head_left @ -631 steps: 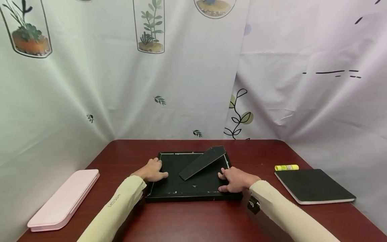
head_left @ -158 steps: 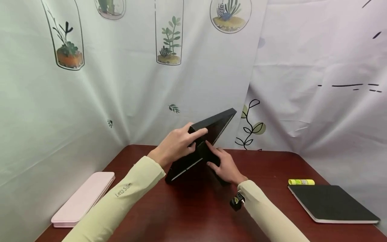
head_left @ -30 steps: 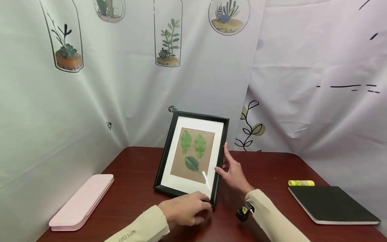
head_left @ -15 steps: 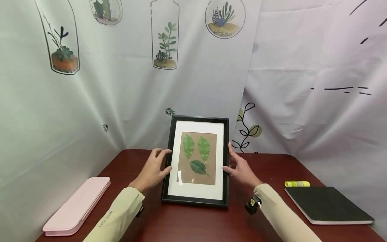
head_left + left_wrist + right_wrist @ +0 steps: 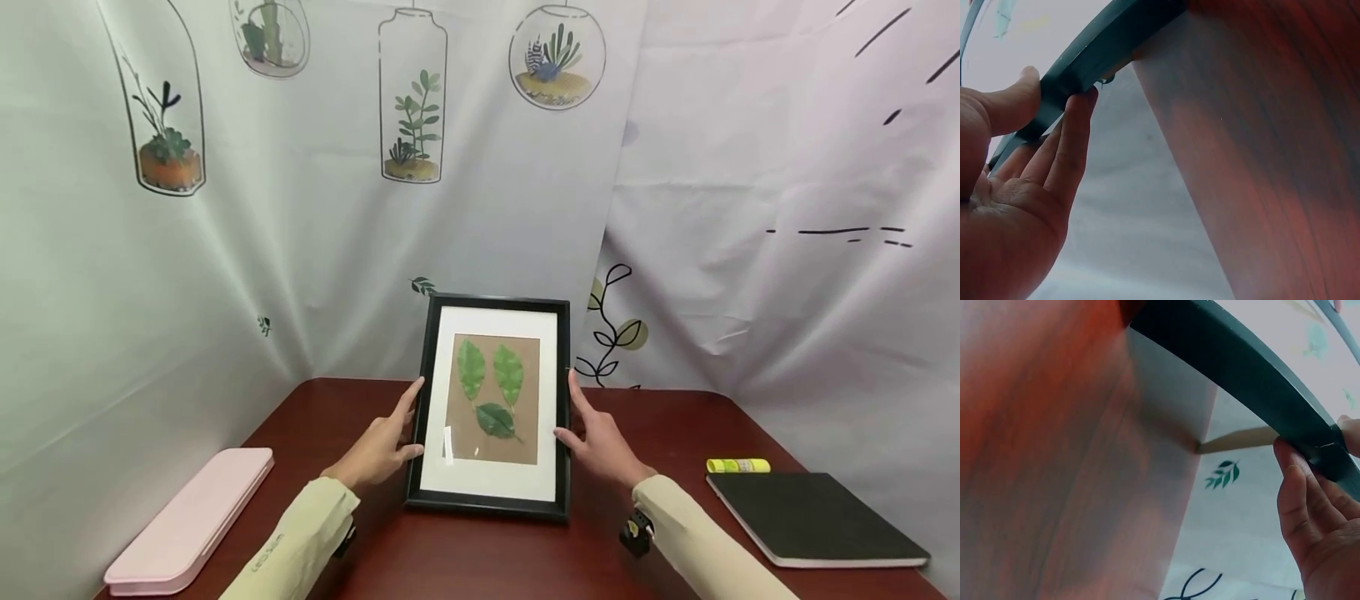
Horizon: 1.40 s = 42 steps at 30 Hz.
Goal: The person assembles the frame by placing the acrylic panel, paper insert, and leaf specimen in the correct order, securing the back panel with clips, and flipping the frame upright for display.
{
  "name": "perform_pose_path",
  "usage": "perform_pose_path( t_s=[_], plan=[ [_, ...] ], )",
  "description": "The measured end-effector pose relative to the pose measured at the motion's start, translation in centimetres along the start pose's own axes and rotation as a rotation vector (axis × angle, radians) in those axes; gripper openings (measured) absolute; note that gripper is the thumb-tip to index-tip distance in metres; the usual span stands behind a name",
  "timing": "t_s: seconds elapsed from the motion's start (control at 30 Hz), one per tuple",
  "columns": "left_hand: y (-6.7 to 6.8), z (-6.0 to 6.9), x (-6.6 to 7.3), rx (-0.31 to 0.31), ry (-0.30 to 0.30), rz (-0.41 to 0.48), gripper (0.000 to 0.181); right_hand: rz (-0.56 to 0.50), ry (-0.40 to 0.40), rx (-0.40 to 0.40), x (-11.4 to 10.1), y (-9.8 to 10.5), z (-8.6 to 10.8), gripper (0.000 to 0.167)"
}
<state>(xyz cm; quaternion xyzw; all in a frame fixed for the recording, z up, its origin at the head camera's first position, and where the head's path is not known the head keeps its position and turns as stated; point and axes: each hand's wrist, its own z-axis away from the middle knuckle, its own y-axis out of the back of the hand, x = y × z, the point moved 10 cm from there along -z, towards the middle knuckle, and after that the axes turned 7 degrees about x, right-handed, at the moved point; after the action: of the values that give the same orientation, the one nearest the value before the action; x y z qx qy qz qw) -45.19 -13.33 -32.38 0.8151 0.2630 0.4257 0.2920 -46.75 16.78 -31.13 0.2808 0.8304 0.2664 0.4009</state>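
A black picture frame stands upright on the table, leaning back, its front towards me. Behind its glass, a white mat surrounds a brown sheet with three green leaves. My left hand grips the left side, thumb at the front edge. On the opposite side my right hand holds the frame the same way. In the left wrist view, fingers lie behind the black edge. The right wrist view shows the frame's stand reaching down to the table behind; the head view hides it.
On the dark red table, a pink case lies at the left. A black notebook lies at the right, with a yellow glue stick just behind it. A printed white curtain hangs at the back.
The frame lay face down earlier, then was lifted and turned round to stand facing me. My left hand has gone from the bottom edge to the left side; the frame has straightened.
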Motion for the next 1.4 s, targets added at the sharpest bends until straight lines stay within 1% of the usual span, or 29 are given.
perform_pose_path(
  t_s=[0.13, 0.23, 0.3, 0.4, 0.47, 0.53, 0.63, 0.77, 0.87, 0.97, 1.07, 1.13, 1.3, 1.4],
  plan=[
    [-0.5, -1.0, -0.2, 0.013, 0.019, 0.019, 0.103, 0.035, 0.027, 0.028, 0.4, 0.4, -0.9, 0.095],
    [-1.0, -1.5, -0.8, -0.003, 0.061, 0.041, 0.104, 0.066, 0.025, 0.024, 1.0, 0.2, -1.4, 0.092],
    [-1.3, -1.9, -1.1, -0.014, 0.080, 0.049, 0.106, 0.091, 0.016, 0.038, 1.6, 0.3, -1.7, 0.091],
    [-1.7, -2.7, -1.7, -0.019, 0.102, 0.026, 0.109, 0.121, 0.001, 0.074, 2.5, 0.4, -2.2, 0.090],
    [-1.8, -3.2, -1.9, -0.011, 0.100, -0.004, 0.109, 0.132, -0.005, 0.093, 3.0, 0.3, -2.4, 0.088],
    [-2.1, -3.4, -2.1, -0.008, 0.093, -0.026, 0.108, 0.133, -0.012, 0.096, 3.4, 0.0, -2.2, 0.087],
    [-2.5, -3.2, -2.1, -0.022, 0.056, -0.043, 0.107, 0.128, -0.024, 0.043, 3.8, -0.8, -1.3, 0.088],
    [-2.7, -2.4, -2.0, -0.054, 0.015, -0.059, 0.109, 0.114, -0.059, -0.084, 4.2, -2.0, 0.3, 0.094],
    [-2.6, -2.4, -2.1, -0.045, 0.016, -0.066, 0.111, 0.118, -0.059, -0.136, 4.2, -2.3, 0.6, 0.098],
    [-2.6, -2.8, -2.1, -0.026, 0.025, -0.073, 0.112, 0.140, -0.045, -0.155, 4.1, -2.3, 0.5, 0.100],
    [-3.0, -3.4, -2.2, -0.016, 0.028, -0.093, 0.112, 0.164, -0.061, -0.164, 4.5, -2.4, 0.3, 0.101],
    [-3.2, -3.6, -2.2, -0.008, 0.029, -0.094, 0.111, 0.172, -0.075, -0.156, 4.8, -2.3, 0.1, 0.101],
    [-3.4, -3.6, -2.3, 0.009, 0.046, -0.104, 0.108, 0.172, -0.072, -0.136, 5.0, -2.1, -0.2, 0.101],
    [-3.5, -3.5, -2.2, 0.010, 0.043, -0.109, 0.107, 0.174, -0.074, -0.127, 5.0, -1.9, -0.4, 0.101]
  ],
)
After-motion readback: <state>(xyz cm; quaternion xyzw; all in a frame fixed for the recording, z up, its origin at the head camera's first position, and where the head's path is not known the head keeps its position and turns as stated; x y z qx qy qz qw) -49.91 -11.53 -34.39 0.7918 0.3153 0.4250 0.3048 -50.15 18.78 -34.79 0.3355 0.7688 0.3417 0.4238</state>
